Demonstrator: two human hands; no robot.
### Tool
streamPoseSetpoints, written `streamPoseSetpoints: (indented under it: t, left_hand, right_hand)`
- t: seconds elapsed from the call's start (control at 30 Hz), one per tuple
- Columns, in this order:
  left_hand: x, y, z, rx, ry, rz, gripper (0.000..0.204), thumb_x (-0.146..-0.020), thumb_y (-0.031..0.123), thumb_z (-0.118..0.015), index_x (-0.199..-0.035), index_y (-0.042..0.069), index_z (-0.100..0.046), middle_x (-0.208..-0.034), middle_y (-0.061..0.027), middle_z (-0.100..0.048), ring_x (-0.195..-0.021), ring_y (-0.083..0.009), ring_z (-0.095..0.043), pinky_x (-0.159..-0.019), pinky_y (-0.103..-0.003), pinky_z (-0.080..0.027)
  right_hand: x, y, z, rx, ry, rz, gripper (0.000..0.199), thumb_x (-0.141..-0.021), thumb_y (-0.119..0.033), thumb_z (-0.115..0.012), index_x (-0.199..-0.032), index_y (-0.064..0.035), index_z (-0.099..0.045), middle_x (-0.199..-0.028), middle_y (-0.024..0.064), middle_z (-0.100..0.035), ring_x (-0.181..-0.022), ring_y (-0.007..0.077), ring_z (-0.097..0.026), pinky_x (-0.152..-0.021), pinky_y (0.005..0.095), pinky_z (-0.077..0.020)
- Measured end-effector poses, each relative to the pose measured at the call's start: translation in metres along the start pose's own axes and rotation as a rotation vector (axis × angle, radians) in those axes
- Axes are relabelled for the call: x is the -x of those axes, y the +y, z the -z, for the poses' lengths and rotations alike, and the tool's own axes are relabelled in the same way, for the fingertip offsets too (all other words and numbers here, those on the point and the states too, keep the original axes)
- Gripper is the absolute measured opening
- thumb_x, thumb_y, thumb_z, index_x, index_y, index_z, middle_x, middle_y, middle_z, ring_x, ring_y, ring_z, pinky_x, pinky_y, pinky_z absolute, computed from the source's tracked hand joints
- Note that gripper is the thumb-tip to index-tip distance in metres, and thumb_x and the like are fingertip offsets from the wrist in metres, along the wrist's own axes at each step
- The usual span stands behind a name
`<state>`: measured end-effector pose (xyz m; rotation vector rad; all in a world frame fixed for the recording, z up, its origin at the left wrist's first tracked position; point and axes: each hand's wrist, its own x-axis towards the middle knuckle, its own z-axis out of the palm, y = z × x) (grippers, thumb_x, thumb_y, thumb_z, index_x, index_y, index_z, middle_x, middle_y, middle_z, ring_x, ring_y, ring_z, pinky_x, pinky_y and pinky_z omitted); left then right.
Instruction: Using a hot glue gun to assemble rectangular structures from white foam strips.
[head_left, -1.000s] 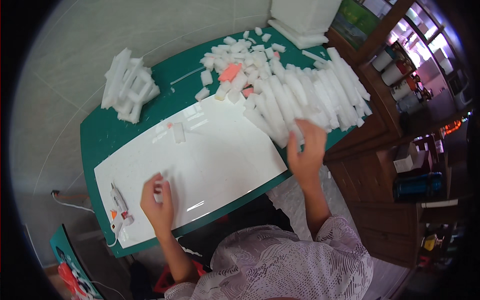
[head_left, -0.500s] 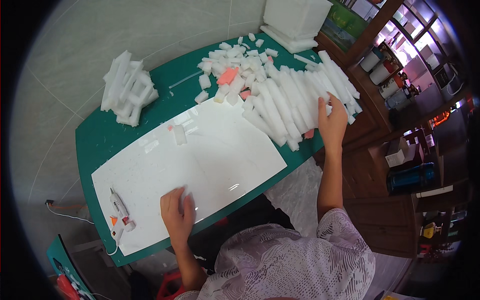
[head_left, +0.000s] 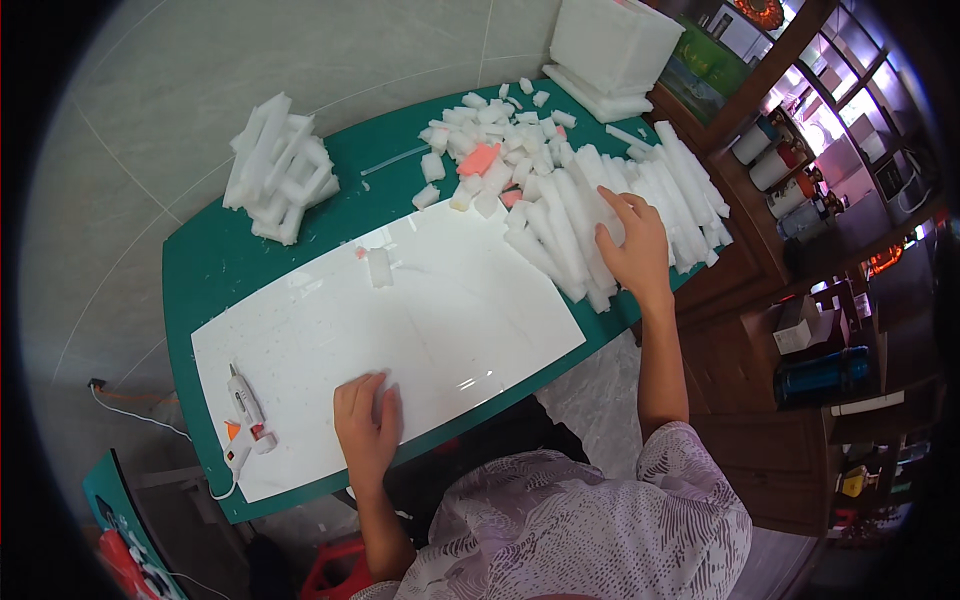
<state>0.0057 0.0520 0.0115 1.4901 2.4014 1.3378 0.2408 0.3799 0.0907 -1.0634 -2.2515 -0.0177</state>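
My right hand (head_left: 638, 250) is over a row of long white foam strips (head_left: 562, 215) at the right end of the table. Its thumb and fingers are apart, and nothing shows between them; whether the fingertips touch a strip I cannot tell. Near the front edge, my left hand (head_left: 366, 425) rests on a glossy white board (head_left: 470, 310), fingers stretched forward and thumb apart, holding nothing. A short white foam block (head_left: 380, 267) lies on the board beyond it. To its left is a white glue gun (head_left: 246, 410) with an orange trigger and a cord.
Small foam chunks (head_left: 510, 145) are heaped at the back, a pink piece (head_left: 478, 158) among them. A stacked foam-strip lattice (head_left: 282, 170) stands back left on the green tabletop (head_left: 190, 270). Large foam slabs (head_left: 610, 50) stand at the far right corner, beside wooden shelves (head_left: 745, 440).
My right hand has moved left across the strips, its fingers now spread wider. The whole view has shifted slightly. My left hand stays on the board.
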Motion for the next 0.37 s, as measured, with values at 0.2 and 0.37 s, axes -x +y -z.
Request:
streamPoseSetpoints:
  t: [0.2,0.37]
  left_hand:
    - [-0.001,-0.001,0.001,0.021,-0.003,-0.014,0.023,-0.085,0.003,-0.07,-0.107,0.0,-0.068,-0.106,-0.016,-0.068,-0.1,-0.0336,-0.062,-0.088,-0.04,-0.049]
    - [0.001,-0.003,0.0,0.039,0.023,-0.011,0.023,-0.085,0.004,-0.071,-0.108,0.001,-0.069,-0.106,-0.0161,-0.068,-0.1,-0.0333,-0.062,-0.089,-0.04,-0.049]
  right_hand:
    - [-0.012,0.005,-0.007,-0.016,0.047,-0.033,0.028,-0.09,-0.011,-0.066,-0.117,-0.0104,-0.073,-0.11,0.0197,-0.066,-0.098,0.0374,-0.064,-0.088,0.0432,-0.051]
    - [-0.014,0.001,0.0,-0.136,0.067,-0.085,0.025,-0.09,-0.006,-0.066,-0.114,-0.0079,-0.074,-0.109,0.0203,-0.066,-0.096,0.0369,-0.067,-0.086,0.0423,-0.0523]
